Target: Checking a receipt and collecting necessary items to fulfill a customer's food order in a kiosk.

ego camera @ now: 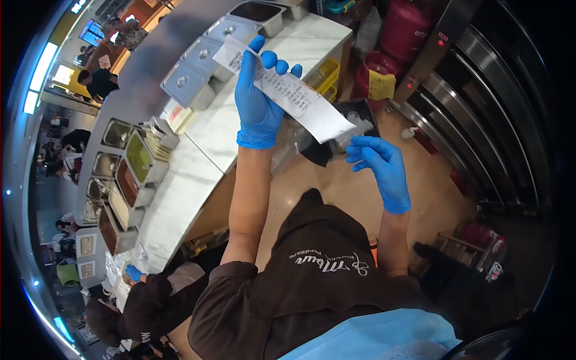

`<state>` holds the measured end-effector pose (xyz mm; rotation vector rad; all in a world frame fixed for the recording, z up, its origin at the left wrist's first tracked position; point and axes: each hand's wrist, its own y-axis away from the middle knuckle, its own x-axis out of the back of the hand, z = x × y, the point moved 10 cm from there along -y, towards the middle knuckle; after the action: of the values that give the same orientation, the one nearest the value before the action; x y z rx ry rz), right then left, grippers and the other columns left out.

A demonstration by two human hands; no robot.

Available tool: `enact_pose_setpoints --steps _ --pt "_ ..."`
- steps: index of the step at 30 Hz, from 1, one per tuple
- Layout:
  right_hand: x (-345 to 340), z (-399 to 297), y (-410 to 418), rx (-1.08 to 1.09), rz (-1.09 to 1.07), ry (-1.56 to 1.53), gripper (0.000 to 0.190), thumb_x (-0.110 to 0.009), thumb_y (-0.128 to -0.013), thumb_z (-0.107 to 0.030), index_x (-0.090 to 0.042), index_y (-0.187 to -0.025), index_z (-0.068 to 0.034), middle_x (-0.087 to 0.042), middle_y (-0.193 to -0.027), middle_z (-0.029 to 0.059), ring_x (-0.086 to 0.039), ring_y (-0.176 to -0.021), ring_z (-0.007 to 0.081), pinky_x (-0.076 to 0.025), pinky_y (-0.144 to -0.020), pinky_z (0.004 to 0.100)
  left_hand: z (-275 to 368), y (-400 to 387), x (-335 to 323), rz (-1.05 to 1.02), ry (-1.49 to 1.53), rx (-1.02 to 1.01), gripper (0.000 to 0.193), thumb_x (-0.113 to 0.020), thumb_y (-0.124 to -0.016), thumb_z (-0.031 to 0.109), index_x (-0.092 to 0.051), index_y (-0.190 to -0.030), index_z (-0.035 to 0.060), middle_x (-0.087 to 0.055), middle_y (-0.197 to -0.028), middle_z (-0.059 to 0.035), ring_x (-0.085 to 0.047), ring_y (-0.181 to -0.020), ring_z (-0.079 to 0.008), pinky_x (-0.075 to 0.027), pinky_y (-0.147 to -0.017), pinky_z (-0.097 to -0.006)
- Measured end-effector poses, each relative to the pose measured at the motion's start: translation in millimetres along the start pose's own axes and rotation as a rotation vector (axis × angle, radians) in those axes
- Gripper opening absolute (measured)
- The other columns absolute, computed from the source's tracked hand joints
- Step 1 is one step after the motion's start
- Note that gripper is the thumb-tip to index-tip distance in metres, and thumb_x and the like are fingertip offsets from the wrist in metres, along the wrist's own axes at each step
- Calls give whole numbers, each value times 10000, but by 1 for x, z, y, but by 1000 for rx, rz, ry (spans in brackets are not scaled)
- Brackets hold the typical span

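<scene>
A long printed paper slip (pixel 288 92) slants down from upper left to lower right, with my left hand (pixel 261 90) closed on its upper part between thumb and fingers. That hand wears a blue glove and is raised beside the counter. My right hand (pixel 378 166), gloved in blue too, hangs just below and right of the slip's lower end, its fingers loosely bent; whether a fingertip touches the paper I cannot tell. Behind the slip, lower down, is a black bin (pixel 360 108) with clear plastic in it.
A marble-look counter (pixel 193 175) runs along the left with lidded steel pans (pixel 189 85) and open food pans (pixel 139 155). A co-worker (pixel 153 297) leans over it at lower left. Red gas cylinders (pixel 405 31) and a steel oven (pixel 477 108) stand at right.
</scene>
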<state>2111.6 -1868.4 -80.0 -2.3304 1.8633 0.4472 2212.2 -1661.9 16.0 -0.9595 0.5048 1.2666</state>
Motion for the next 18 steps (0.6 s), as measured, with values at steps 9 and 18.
enact_pose_setpoints --steps 9,18 --pt "44 -34 -129 37 -67 -103 443 -499 -947 -254 -453 -1313 -8 -594 -1158 115 -637 -908 182 -541 -705 287 -38 -118 -1 41 -165 -129 386 -383 -996 373 -445 -1268 106 -491 -803 0 -543 -730 -145 -551 -719 -393" --pt "135 59 -232 -199 -94 -94 579 -442 -928 -398 -351 -1404 -82 -374 -1400 193 -419 -1245 308 -358 -1017 433 -153 -120 60 219 -387 146 345 -429 -979 380 -488 -1122 72 -589 -830 -72 -595 -683 -166 -526 -609 -310"
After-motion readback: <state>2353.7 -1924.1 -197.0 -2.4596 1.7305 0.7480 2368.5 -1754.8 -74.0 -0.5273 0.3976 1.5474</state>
